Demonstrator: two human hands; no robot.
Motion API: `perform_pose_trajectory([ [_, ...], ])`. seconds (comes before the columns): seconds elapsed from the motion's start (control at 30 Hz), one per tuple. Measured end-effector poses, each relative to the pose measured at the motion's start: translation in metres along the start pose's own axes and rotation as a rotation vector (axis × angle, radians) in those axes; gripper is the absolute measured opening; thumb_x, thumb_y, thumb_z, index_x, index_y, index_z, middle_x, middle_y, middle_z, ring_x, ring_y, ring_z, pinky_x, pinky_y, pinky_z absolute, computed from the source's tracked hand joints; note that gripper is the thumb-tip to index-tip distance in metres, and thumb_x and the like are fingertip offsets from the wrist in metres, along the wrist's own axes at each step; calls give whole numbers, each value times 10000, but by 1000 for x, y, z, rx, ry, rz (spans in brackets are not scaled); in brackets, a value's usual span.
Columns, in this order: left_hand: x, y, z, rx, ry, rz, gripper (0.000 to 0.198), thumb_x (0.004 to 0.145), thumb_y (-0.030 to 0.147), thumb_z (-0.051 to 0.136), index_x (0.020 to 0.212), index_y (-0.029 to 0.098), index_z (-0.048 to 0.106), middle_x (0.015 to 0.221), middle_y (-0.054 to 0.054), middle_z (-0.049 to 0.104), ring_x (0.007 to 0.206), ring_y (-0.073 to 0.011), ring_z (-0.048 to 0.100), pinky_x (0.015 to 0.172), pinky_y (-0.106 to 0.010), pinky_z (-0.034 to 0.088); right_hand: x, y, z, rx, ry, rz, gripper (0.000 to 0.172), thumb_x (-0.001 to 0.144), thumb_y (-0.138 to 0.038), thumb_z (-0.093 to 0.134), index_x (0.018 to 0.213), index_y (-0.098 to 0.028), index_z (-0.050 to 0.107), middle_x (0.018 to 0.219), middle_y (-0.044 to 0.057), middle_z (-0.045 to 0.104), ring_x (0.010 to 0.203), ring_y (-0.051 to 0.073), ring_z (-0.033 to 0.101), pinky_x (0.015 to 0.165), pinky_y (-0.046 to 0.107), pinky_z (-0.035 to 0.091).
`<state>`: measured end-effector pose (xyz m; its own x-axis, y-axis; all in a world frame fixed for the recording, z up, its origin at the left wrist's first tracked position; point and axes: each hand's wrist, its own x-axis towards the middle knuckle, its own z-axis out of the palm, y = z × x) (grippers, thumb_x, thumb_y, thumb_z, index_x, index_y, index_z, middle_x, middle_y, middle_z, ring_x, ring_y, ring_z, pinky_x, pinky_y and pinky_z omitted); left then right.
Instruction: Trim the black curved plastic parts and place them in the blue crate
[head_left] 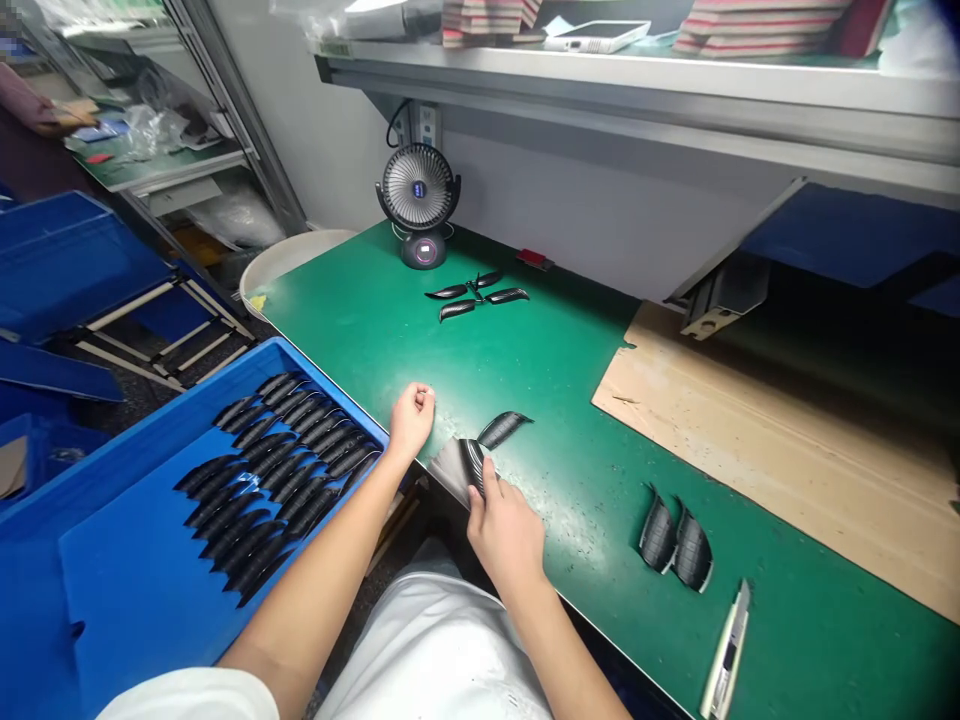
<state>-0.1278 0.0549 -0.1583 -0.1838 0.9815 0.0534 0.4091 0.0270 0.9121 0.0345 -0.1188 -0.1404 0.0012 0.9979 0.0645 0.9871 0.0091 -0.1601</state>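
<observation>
My left hand (412, 415) hovers at the table's near edge with its fingers curled in; what it holds, if anything, is too small to make out. Between the thumb and fingers of my right hand (511, 525) is a black curved blade-shaped piece (472, 462) with a ribbed, shiny surface. A pale grey sheet or cloth (450, 466) lies beside that piece, at the table edge. Just beyond, another black curved piece (504, 429) rests on the green table (570, 400). Two more black pieces (675, 540) lie to the right, near a utility knife (726, 655).
A blue tray (120, 580) with rows of black pieces stands at left. Farther back are a small fan (418, 195), several black blades (478, 294) and a red object (533, 259). Cardboard (780, 450) covers the right rear, under a shelf (637, 85). Another person's arm (45, 110) shows upper left.
</observation>
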Motion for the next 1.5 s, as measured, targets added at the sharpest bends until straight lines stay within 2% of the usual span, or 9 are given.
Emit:
perform_pose_trajectory([
  [0.13, -7, -3, 7, 56, 51, 29, 150, 877, 340, 534, 843, 217, 611, 628, 27, 568, 569, -144, 517, 594, -255, 358, -8, -4, -4, -78, 48, -82, 498, 960, -206, 480, 1442, -138, 373, 778, 47, 587, 732, 206, 563, 541, 281, 387],
  [0.3, -9, -6, 4, 61, 66, 66, 158, 886, 340, 515, 847, 215, 604, 615, 38, 555, 562, -133, 529, 587, -243, 376, 0, -18, -2, -172, 79, -146, 684, 762, 0, 514, 1426, -112, 390, 833, 80, 581, 785, 237, 548, 546, 289, 439],
  [0.4, -11, -7, 2, 56, 82, 76, 152, 884, 325, 510, 831, 210, 594, 598, 44, 535, 546, -125, 516, 580, -236, 382, -7, -15, -3, -208, 91, -208, 744, 749, 35, 480, 1462, -122, 336, 784, 56, 552, 744, 228, 522, 570, 303, 463],
  [0.5, -12, -9, 2, 56, 109, 80, 147, 883, 311, 502, 825, 205, 584, 598, 46, 527, 543, -120, 513, 584, -231, 391, -8, -15, -1, -204, 106, -191, 742, 738, 55, 471, 1450, -118, 355, 775, 53, 548, 728, 223, 518, 569, 301, 461],
  [0.67, -14, -9, 2, 64, 106, 90, 138, 877, 299, 504, 826, 204, 590, 610, 40, 543, 555, -121, 522, 590, -231, 397, -6, -13, -2, -102, 41, -142, 647, 826, 2, 462, 1450, -147, 368, 818, 67, 580, 768, 221, 549, 567, 282, 440],
  [0.83, -15, -8, 1, 84, 101, 95, 147, 880, 308, 499, 822, 205, 588, 609, 38, 541, 555, -125, 522, 593, -234, 397, -10, 4, -6, -17, -50, 6, 458, 996, -257, 421, 1444, -167, 385, 829, 61, 611, 782, 215, 586, 499, 277, 378],
  [1.17, -16, -5, 1, 110, 92, 110, 147, 879, 297, 496, 808, 205, 587, 619, 36, 549, 568, -125, 528, 599, -235, 389, -7, 6, -3, -3, -87, 87, 440, 1009, -309, 407, 1426, -171, 426, 885, 69, 650, 851, 234, 614, 525, 288, 383],
  [1.37, -16, -6, 1, 125, 86, 111, 140, 874, 293, 501, 804, 207, 585, 610, 38, 544, 563, -125, 528, 597, -233, 389, -5, 1, -4, -15, -54, 77, 448, 1013, -313, 392, 1435, -164, 413, 821, 71, 645, 780, 219, 612, 532, 280, 382],
  [1.5, -16, -6, 2, 126, 88, 113, 139, 877, 295, 495, 817, 210, 586, 626, 37, 548, 578, -126, 534, 610, -235, 395, -1, -2, -5, -10, -93, 102, 453, 1001, -319, 420, 1429, -171, 422, 846, 80, 656, 796, 232, 618, 533, 282, 387],
])
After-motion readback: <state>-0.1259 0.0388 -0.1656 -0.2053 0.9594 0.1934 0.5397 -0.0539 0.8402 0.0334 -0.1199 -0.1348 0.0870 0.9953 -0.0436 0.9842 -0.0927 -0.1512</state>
